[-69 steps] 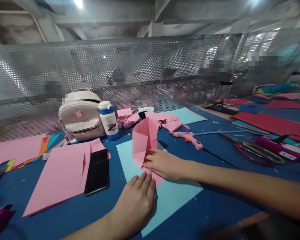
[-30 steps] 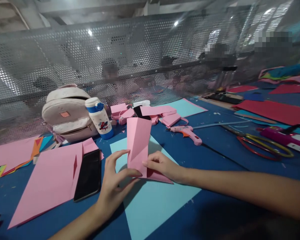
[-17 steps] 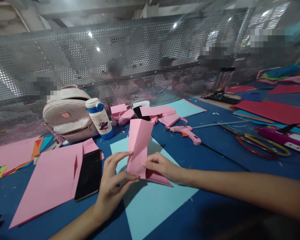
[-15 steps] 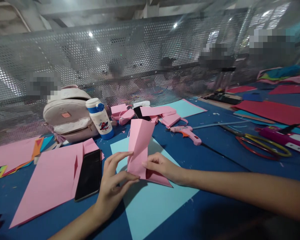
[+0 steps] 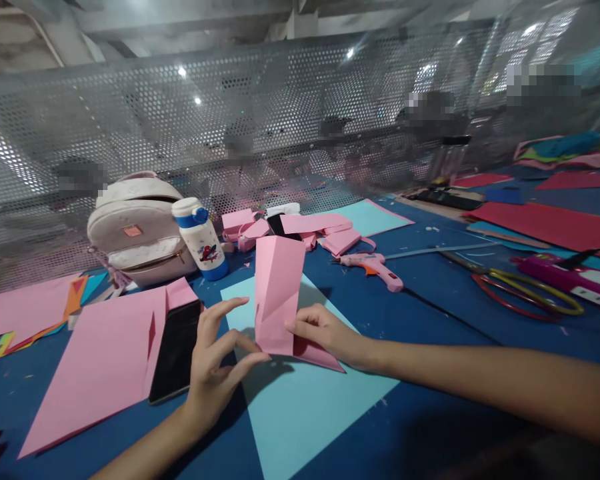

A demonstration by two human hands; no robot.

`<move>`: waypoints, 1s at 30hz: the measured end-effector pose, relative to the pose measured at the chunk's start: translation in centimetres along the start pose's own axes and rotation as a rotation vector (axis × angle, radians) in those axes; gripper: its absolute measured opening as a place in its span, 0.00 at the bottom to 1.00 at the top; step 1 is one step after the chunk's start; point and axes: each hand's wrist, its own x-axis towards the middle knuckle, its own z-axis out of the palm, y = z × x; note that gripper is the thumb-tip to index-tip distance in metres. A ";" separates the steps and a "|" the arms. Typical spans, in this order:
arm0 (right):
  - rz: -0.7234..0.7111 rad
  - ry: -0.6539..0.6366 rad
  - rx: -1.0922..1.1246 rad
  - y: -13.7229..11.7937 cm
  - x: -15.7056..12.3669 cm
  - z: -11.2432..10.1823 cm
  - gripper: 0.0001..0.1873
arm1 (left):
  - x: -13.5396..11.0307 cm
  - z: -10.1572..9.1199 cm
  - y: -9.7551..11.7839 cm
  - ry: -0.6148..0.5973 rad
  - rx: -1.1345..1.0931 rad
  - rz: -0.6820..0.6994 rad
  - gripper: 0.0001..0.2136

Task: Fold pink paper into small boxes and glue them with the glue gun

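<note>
A folded pink paper (image 5: 277,293) stands upright on a light blue sheet (image 5: 305,407) in the middle of the blue table. My right hand (image 5: 323,331) pinches its lower right edge and holds it up. My left hand (image 5: 215,360) is just left of the paper's bottom corner, thumb tip touching or almost touching it, fingers spread and curved, holding nothing.
A black phone (image 5: 176,350) lies on a large pink sheet (image 5: 100,363) at left. Behind stand a pale backpack (image 5: 137,227), a white-and-blue bottle (image 5: 200,238), pink paper pieces (image 5: 310,227) and a pink glue gun (image 5: 375,267). Scissors (image 5: 525,293) and red sheets (image 5: 550,227) lie at right. A perforated metal screen closes the back.
My left hand has let go of the paper's lower left edge and drawn back slightly, its fingers spreading. The pink paper stands a little straighter in my right hand.
</note>
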 end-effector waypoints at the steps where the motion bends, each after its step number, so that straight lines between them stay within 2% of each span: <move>1: 0.002 0.003 -0.003 0.0 0.0 0.0 0.29 | 0.0 0.0 -0.1 -0.010 0.008 0.011 0.05; 7: -0.004 0.011 0.013 0.0 0.0 0.1 0.28 | 0.2 0.2 0.0 -0.062 0.018 0.060 0.02; 12: -0.018 -0.003 0.030 0.1 0.1 0.0 0.28 | 0.4 0.4 0.2 -0.061 -0.001 0.108 0.09; 16: -0.015 -0.002 -0.003 0.2 0.1 0.0 0.28 | 0.3 0.4 0.3 -0.051 -0.011 0.122 0.10; 30: -0.018 -0.010 -0.042 -0.1 0.1 -0.4 0.29 | 0.6 0.5 -0.2 -0.098 -0.021 0.036 0.07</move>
